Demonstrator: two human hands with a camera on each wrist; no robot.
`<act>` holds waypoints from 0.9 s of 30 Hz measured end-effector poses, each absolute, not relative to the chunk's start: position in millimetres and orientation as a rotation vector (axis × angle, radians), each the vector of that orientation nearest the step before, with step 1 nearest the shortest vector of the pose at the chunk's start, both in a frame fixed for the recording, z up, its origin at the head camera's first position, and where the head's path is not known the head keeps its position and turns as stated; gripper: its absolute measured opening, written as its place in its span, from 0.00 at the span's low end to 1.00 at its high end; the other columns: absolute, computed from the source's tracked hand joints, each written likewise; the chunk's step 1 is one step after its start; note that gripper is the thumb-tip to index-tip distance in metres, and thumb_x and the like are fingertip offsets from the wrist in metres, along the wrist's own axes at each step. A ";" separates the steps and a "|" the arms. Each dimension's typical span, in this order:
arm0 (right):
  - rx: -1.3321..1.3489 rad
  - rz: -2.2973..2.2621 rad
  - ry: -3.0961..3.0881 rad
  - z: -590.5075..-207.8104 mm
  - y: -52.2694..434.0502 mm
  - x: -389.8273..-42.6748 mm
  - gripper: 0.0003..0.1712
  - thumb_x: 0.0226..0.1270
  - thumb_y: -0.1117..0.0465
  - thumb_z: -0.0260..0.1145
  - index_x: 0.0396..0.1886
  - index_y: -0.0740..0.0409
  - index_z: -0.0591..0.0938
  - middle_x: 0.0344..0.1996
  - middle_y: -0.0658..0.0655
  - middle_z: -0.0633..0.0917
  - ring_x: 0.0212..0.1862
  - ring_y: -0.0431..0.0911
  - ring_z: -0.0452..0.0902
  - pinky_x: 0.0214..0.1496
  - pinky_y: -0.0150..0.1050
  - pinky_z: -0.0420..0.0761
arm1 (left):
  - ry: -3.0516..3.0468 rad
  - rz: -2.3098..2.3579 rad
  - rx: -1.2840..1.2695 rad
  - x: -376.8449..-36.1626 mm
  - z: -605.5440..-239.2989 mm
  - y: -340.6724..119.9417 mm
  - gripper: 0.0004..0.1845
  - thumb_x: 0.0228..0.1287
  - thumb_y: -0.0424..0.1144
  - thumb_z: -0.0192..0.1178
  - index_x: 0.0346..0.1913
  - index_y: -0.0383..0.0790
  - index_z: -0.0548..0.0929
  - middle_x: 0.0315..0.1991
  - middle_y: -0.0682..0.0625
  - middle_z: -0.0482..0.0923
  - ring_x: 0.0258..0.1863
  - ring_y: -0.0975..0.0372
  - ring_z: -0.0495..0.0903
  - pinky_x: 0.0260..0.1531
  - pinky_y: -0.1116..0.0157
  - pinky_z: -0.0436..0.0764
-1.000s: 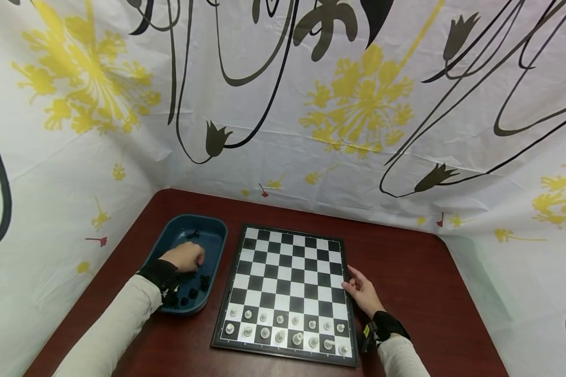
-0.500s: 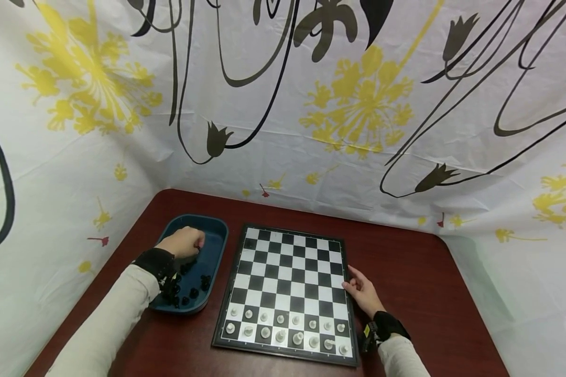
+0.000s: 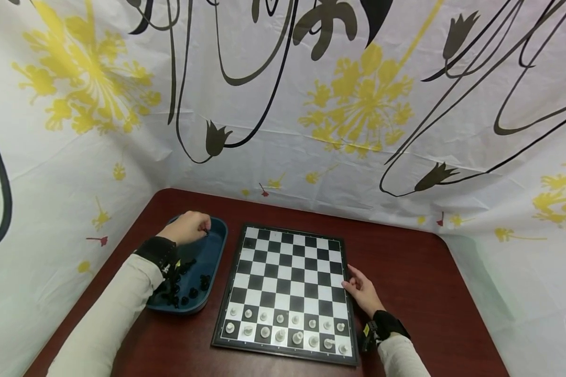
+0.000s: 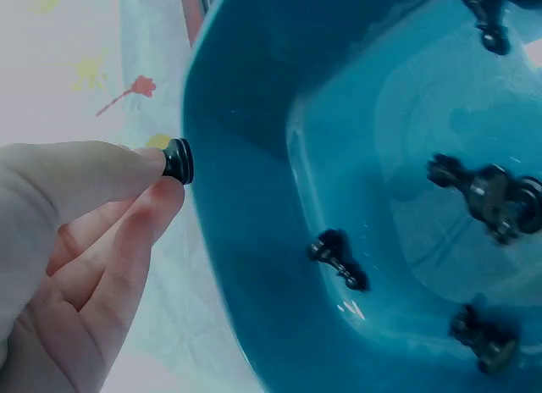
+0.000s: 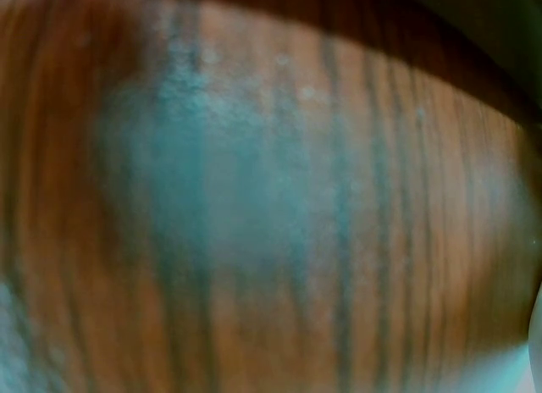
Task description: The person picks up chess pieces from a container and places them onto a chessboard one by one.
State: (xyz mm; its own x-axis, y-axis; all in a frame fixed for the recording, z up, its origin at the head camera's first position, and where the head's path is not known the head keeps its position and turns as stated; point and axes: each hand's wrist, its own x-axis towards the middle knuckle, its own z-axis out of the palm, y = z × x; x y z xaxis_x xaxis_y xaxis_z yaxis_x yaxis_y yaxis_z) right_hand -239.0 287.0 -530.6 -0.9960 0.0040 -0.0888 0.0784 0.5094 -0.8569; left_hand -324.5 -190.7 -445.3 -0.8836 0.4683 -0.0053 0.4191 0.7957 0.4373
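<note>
In the left wrist view, my left hand (image 4: pixel 93 232) pinches a small black chess piece (image 4: pixel 178 161) between thumb and fingertips, its round base showing. In the head view that hand (image 3: pixel 187 228) is over the far end of the blue tray (image 3: pixel 220 246), where several black chess pieces (image 3: pixel 204 281) lie loose. My right hand (image 3: pixel 364 294) touches the right edge of the chessboard (image 3: pixel 290 272), its fingers loosely extended along the frame. White chess pieces (image 3: pixel 280 336) stand in two rows on the near side of the board. The right wrist view shows only blurred wood grain.
The dark red wooden table (image 3: pixel 405 267) carries the tray on the left and the board in the middle. A white patterned cloth (image 3: pixel 273 173) hangs behind the table and along both sides.
My left hand has risen from inside the tray and moved toward its far end, uncovering more black pieces. The right hand and the board have stayed put.
</note>
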 end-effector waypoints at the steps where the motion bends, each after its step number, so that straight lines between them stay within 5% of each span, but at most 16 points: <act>1: 0.074 -1.520 2.661 -530.7 287.2 -238.9 0.31 0.59 0.68 0.62 0.62 0.68 0.65 0.24 0.56 0.70 0.24 0.39 0.64 0.30 0.30 0.64 | 2.868 0.658 0.714 -325.8 -443.6 -188.7 0.06 0.53 0.27 0.60 0.36 0.34 0.78 0.34 0.46 0.78 0.35 0.55 0.78 0.35 0.58 0.77; 27: 0.082 -1.556 2.662 -561.5 302.8 -251.7 0.32 0.58 0.65 0.64 0.63 0.63 0.66 0.24 0.55 0.73 0.23 0.39 0.67 0.29 0.31 0.68 | 2.847 0.647 0.757 -350.1 -447.4 -93.8 0.06 0.55 0.29 0.61 0.37 0.37 0.80 0.34 0.49 0.78 0.36 0.59 0.77 0.36 0.61 0.77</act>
